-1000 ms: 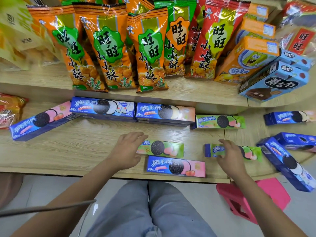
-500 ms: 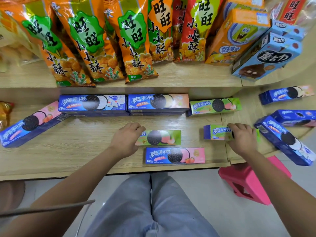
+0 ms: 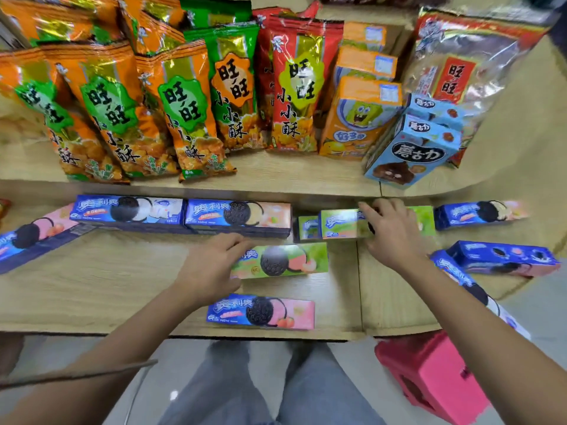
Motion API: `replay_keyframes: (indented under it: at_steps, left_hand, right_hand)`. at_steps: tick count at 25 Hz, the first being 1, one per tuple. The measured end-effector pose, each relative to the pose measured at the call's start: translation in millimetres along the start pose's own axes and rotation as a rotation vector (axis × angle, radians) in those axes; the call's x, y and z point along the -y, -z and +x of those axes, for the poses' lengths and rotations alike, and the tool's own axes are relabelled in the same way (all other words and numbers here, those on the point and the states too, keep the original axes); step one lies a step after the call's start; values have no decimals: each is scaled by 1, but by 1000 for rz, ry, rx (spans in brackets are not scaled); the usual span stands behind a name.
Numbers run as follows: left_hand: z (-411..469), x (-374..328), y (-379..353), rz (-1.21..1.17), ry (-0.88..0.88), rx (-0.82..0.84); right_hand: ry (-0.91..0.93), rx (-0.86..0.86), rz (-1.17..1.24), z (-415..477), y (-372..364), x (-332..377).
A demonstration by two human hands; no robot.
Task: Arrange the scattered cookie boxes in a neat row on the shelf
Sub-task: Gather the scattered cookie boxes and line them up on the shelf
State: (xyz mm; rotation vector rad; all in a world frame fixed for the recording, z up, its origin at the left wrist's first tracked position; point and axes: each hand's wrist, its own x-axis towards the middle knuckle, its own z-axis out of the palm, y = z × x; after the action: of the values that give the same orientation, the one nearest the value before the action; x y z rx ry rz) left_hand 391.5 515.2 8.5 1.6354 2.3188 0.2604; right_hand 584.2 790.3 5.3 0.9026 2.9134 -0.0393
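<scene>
Head view shows my right hand [image 3: 391, 231] clamped over a green cookie box [image 3: 340, 223], fingers curled across its top at the back of the lower shelf [image 3: 107, 289], where it rides over another green box [image 3: 308, 227] already lying in the row. My left hand [image 3: 211, 266] rests flat, fingers together, on the left end of a second green box with a peach picture [image 3: 282, 260] nearer the front.

What worries me most is the box in my right hand: it overlaps the one beneath, so if I set it down carelessly it may land crooked or shove that box against the orange-ended box [image 3: 239, 214] in the back row. Pushing the left box forward with only a flat palm, I could skew it, since I have no real grip on it.

Back row so far: a blue-and-white box [image 3: 129, 208] touching the orange-ended one. A pink-ended box [image 3: 33, 233] lies angled at the far left, touching the blue-and-white box's corner; a pink box [image 3: 260, 311] sits near the front edge. To the right, three blue boxes [image 3: 503, 257] lie askew, crowding the space where the row would continue. Snack bags [image 3: 184, 108] on the upper shelf overhang slightly but seem clear of my hands. A pink stool [image 3: 435, 372] stands on the floor below.
</scene>
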Motion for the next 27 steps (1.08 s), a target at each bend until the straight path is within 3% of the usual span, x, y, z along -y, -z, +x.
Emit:
replay_keyframes:
  at_steps: [7, 12, 19, 21, 24, 27]
  left_hand:
    - [-21, -60, -20, -116, 128, -68]
    - [-17, -72, -21, -118, 157, -56]
    - [19, -72, -4, -61, 49, -57]
    - [41, -77, -1, -84, 28, -61]
    - [86, -91, -2, -86, -33, -104]
    - [129, -106, -14, -95, -91, -120]
  right_hand:
    - [216, -33, -14, 25, -26, 5]
    - [274, -76, -25, 25, -43, 11]
    - [351, -98, 290, 14, -29, -17]
    - [225, -119, 516, 3, -17, -36]
    - [-184, -88, 959, -19, -5, -66]
    - [-406, -80, 1307, -33, -6, -83]
